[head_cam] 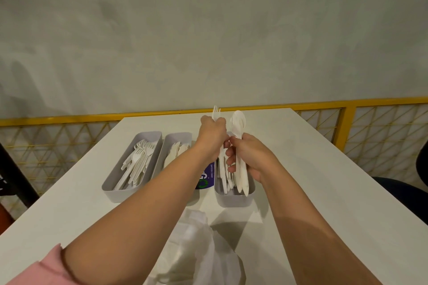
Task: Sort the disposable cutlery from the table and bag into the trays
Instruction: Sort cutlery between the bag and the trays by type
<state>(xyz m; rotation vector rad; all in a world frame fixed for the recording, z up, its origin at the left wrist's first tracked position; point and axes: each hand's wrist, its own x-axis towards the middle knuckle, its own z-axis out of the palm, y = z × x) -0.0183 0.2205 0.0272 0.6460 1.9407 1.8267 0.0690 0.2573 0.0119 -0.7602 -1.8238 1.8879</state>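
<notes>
Trays (149, 133) crowd mid-table, bag (203, 250) at near edge, open table (324, 180) right and left

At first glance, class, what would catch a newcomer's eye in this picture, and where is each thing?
Two hands meet above the far middle of the white table: the left hand grips a white plastic fork, the right hand a bundle of white plastic spoons. To their left, a long grey plastic tray holds a heap of forks, and a crumpled white plastic bag lies at the near edge.
</notes>
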